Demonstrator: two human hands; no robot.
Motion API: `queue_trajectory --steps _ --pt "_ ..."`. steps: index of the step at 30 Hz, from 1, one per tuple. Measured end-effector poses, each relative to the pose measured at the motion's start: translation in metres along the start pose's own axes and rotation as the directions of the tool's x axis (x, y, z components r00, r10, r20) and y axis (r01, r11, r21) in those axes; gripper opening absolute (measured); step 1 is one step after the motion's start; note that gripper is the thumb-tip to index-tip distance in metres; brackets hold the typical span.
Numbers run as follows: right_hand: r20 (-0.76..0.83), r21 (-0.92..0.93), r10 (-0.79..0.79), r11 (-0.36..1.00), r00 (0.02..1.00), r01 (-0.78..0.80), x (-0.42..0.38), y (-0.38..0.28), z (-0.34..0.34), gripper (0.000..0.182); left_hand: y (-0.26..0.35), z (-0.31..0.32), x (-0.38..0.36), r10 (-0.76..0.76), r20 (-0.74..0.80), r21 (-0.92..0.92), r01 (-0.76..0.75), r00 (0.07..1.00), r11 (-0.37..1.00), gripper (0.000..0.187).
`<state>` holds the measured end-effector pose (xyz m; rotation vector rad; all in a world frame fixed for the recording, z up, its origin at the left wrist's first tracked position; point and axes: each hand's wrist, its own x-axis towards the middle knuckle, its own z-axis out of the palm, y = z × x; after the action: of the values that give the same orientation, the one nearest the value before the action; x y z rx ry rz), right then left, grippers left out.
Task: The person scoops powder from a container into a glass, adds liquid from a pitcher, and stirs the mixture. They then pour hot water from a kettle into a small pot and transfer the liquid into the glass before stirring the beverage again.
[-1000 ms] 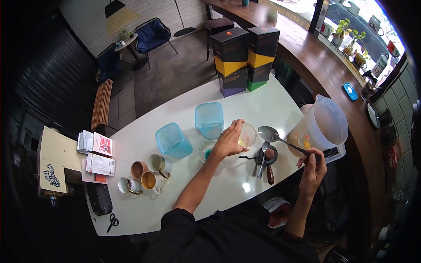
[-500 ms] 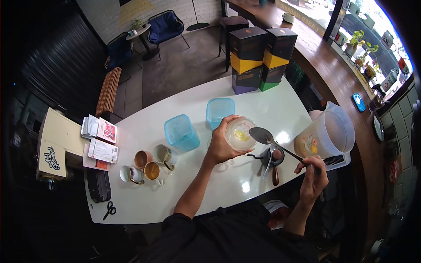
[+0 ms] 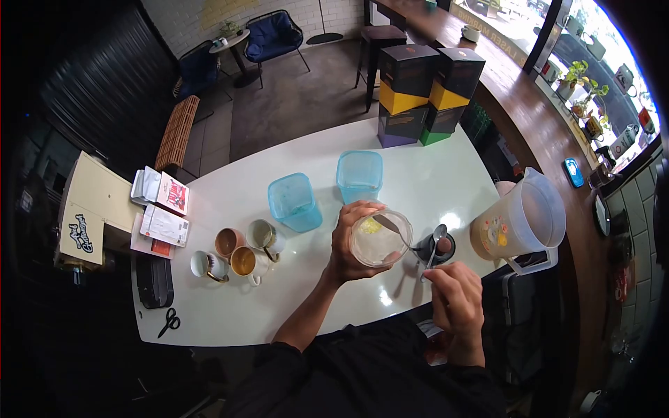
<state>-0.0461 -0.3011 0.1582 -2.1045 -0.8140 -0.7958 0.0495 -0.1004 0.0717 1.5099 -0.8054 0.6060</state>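
Note:
My left hand (image 3: 353, 244) is closed around a clear plastic tub (image 3: 382, 252), tilted so its mouth faces me. Some pale yellow stuff shows inside it. My right hand (image 3: 458, 296) grips a spoon by its handle, and the spoon's bowl (image 3: 385, 221) is inside the tub. Just beyond my right fingers, a smaller metal spoon (image 3: 440, 232) rests over a small dark round vessel (image 3: 444, 252) with a brown knob-like part. My right hand partly hides that area.
Two blue translucent containers (image 3: 293, 202) stand beyond my left hand. Several cups (image 3: 243, 260) sit to the left, scissors (image 3: 169, 322) near the front edge. A large plastic pitcher (image 3: 512, 221) stands at right. Dark stacked boxes (image 3: 408, 87) are at the back, packets (image 3: 164, 224) at far left.
The spoon's bowl has gone from outside the tub's rim to inside it. My right hand has moved left and nearer to the tub, which now tips more toward me.

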Motion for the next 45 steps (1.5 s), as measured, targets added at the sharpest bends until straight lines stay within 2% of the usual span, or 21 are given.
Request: queue_trajectory --steps 3,10,14,16,17,19,26,28,34,45 --pt "0.143 -0.063 -0.058 0.996 0.988 0.068 0.002 -0.002 0.006 0.042 0.002 -0.002 -0.003 0.058 -0.024 0.015 -0.058 0.998 0.998 0.088" --pt "0.251 -0.045 -0.108 0.991 0.962 0.123 0.011 -0.009 0.013 0.041 0.005 -0.014 -0.017 0.123 -0.037 0.121 -0.118 0.992 0.986 0.085" --pt "0.201 0.037 -0.045 0.999 0.979 0.039 0.007 -0.011 0.027 0.036 0.002 -0.021 -0.029 0.127 -0.076 0.146 -0.115 0.989 0.983 0.085" --pt "0.184 0.124 0.011 0.992 0.983 -0.035 0.006 -0.012 0.032 0.032 0.001 -0.025 -0.034 0.071 -0.053 0.147 -0.063 0.996 0.987 0.093" --pt "0.185 0.127 0.009 0.991 0.983 -0.033 0.005 -0.013 0.033 0.032 0.001 -0.027 -0.036 0.071 -0.054 0.151 -0.062 0.996 0.987 0.093" --pt "0.220 0.154 0.094 0.979 0.971 -0.130 0.003 -0.013 0.035 0.030 0.001 -0.030 -0.039 0.045 -0.042 0.188 -0.036 0.998 0.981 0.094" --pt "0.189 0.205 0.043 0.975 0.981 -0.082 0.006 -0.011 0.042 0.025 -0.002 -0.034 -0.050 -0.038 -0.033 0.117 0.042 0.999 0.992 0.096" --pt "0.202 0.184 0.038 0.980 0.979 -0.076 0.005 -0.010 0.042 0.028 0.001 -0.031 -0.048 -0.041 -0.121 0.074 0.050 0.992 0.996 0.090" --pt "0.202 0.125 -0.024 0.992 0.979 -0.001 0.005 -0.009 0.040 0.040 0.004 -0.032 -0.048 -0.038 -0.107 0.083 0.047 0.994 0.995 0.090" --pt "0.269 0.202 -0.045 0.979 0.962 -0.010 0.005 -0.003 0.032 0.042 0.011 -0.037 -0.041 -0.038 -0.115 0.084 0.048 0.993 0.995 0.089"
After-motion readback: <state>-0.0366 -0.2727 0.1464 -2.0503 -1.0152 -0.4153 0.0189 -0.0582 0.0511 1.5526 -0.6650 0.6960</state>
